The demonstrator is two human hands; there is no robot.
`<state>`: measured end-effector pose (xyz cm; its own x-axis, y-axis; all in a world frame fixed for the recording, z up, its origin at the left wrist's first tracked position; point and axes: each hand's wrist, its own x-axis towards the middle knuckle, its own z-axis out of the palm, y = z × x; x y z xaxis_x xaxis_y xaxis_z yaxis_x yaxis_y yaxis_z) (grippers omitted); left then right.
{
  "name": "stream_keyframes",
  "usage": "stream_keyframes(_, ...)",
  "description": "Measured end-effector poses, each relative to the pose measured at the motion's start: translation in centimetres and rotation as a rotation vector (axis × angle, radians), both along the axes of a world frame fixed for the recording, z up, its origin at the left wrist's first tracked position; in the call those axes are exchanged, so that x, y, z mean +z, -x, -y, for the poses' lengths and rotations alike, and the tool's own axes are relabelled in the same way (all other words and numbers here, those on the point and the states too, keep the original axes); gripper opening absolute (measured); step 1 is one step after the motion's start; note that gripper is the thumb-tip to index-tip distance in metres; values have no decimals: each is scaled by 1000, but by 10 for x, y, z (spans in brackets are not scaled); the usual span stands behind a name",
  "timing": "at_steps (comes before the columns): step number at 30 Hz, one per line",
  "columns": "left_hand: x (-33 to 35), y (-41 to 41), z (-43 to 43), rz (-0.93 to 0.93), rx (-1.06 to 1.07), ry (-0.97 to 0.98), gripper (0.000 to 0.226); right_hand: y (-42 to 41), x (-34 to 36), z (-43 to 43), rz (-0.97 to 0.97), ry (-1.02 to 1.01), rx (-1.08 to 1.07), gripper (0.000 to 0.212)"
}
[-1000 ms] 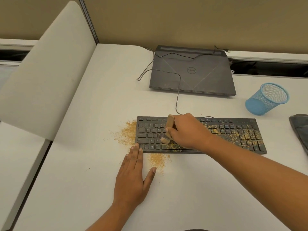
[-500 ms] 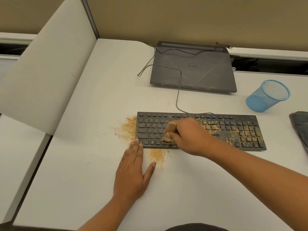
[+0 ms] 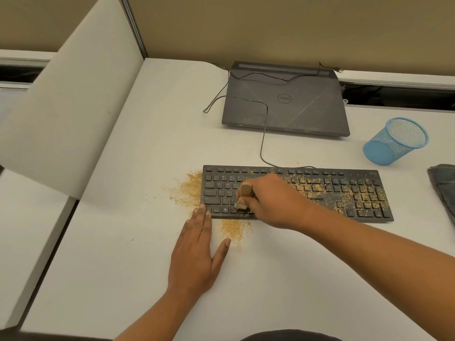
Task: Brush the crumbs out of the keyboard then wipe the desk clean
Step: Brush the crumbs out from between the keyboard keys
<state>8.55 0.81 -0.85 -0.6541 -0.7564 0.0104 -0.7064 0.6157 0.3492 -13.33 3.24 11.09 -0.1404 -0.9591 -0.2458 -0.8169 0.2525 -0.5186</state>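
Observation:
A black keyboard (image 3: 344, 190) lies across the white desk (image 3: 123, 242), its right half speckled with tan crumbs (image 3: 364, 198). More crumbs lie in a pile on the desk left of the keyboard (image 3: 189, 190) and in a smaller pile in front of it (image 3: 232, 230). My right hand (image 3: 273, 200) grips a small wooden-handled brush (image 3: 245, 190), bristles down on the lower left keys. My left hand (image 3: 197, 252) rests flat on the desk, fingertips touching the keyboard's front left corner.
A closed dark laptop (image 3: 285, 104) sits behind the keyboard, the keyboard's cable (image 3: 263, 136) looping over it. A blue mesh cup (image 3: 396, 141) lies tipped at the right. A dark cloth (image 3: 443, 183) shows at the right edge. A white divider panel (image 3: 69, 107) stands at the left.
The brush in my right hand has swept down from the upper key rows to the bottom left rows. My left hand has stayed in place.

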Motion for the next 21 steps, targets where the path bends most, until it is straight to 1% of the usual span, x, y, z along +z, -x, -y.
stream_keyframes(2, 1, 0, 0, -5, -2, 2, 75, 0, 1, 4, 32, -17, -3, 14)
stream_keyframes(4, 0, 0, 0, -4, -4, 3, 74, 1, 2, 8, 35, 23, -26, 13)
stream_keyframes(6, -1, 0, 0, -6, -5, 4, 75, -2, 2, 9, 7, 17, 13, 12)
stream_keyframes(9, -2, 0, 1, -13, -1, -2, 76, -4, 1, 0, 29, -23, 51, 14)
stream_keyframes(13, -2, 0, 1, -18, 2, 10, 75, 11, 1, -21, 14, 95, -132, 20)
stream_keyframes(16, 0, 0, 1, -12, -3, 14, 75, 8, -3, -36, 51, 87, -152, 18)
stream_keyframes(19, -1, 1, 1, -6, -5, 11, 75, 8, -3, -40, 40, 174, -222, 17)
stream_keyframes(21, -2, 1, 0, -4, -1, 9, 75, 6, -6, -39, 27, 177, -245, 18)
